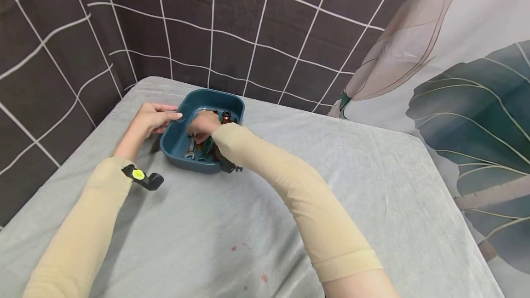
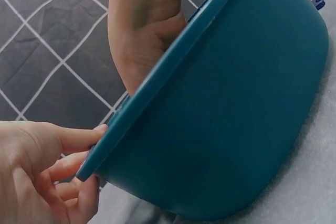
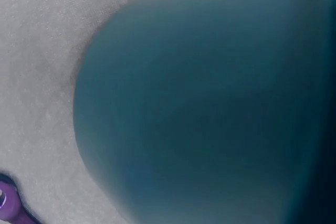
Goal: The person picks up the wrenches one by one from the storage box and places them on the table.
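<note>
A teal plastic basin (image 1: 171, 144) stands on the cloth-covered table, with several wrenches inside. My left hand (image 1: 151, 117) pinches the basin's left rim; in the left wrist view, the thumb of that left hand (image 2: 37, 166) lies on top and the fingers lie below. My right hand (image 1: 204, 124) reaches down into the basin among the wrenches. Beside its fingers lies a silver open-end wrench (image 1: 190, 151); whether the fingers hold it cannot be told. A reddish wrench (image 1: 226, 116) lies near the far side. The basin wall (image 3: 184, 98) hides the right hand in the right wrist view.
A purple ring-ended tool (image 3: 9, 203) lies on the cloth outside the basin. Grey cloth (image 1: 372, 187) covers the table, with small red marks near the front. A dark checked curtain (image 1: 248, 22) hangs behind, and a leaf-patterned one (image 1: 476, 105) on the right.
</note>
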{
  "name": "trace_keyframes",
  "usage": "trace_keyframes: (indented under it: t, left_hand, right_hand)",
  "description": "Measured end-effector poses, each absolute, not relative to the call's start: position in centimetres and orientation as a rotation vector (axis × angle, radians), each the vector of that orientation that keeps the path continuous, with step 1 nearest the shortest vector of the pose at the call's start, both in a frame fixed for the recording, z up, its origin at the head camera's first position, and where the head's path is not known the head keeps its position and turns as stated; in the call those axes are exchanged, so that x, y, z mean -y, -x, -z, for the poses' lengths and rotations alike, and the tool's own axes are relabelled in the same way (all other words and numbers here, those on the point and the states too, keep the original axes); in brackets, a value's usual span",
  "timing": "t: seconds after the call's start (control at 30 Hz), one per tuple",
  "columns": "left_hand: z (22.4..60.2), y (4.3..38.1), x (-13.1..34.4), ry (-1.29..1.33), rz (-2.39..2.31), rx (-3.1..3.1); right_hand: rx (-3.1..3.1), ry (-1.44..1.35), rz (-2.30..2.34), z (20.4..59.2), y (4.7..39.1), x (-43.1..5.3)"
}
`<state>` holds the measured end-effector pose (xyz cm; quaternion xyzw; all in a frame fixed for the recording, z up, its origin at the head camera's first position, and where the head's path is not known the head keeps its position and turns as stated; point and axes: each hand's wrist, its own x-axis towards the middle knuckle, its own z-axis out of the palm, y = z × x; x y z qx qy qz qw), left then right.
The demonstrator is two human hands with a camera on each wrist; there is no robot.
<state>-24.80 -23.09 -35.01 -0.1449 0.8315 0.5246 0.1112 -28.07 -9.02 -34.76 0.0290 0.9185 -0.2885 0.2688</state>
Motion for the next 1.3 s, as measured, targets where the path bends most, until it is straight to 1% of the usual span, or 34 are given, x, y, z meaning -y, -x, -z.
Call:
trace_keyframes:
  t: [0.23, 0.5, 0.83, 1.13, 1.3]
  left_hand:
    - [35.07, 24.74, 23.20, 0.425, -1.523, -2.458]
    - [35.17, 24.76, 23.12, 0.438, -1.511, -2.459]
    - [35.10, 24.77, 22.96, 0.451, -1.508, -2.457]
    - [35.19, 24.86, 23.04, 0.451, -1.515, -2.462]
    - [35.07, 24.79, 23.04, 0.431, -1.512, -2.472]
  right_hand:
    - [-2.484, -0.102, 0.708, 34.75, 28.18, 9.23]
    - [-2.459, -0.114, 0.856, 35.06, 28.13, 9.25]
    - [-2.424, -0.152, 0.868, 35.06, 28.18, 9.20]
    - [-2.303, -0.293, 0.930, 34.73, 28.26, 9.05]
    - [-2.229, -0.268, 0.959, 34.22, 28.24, 8.56]
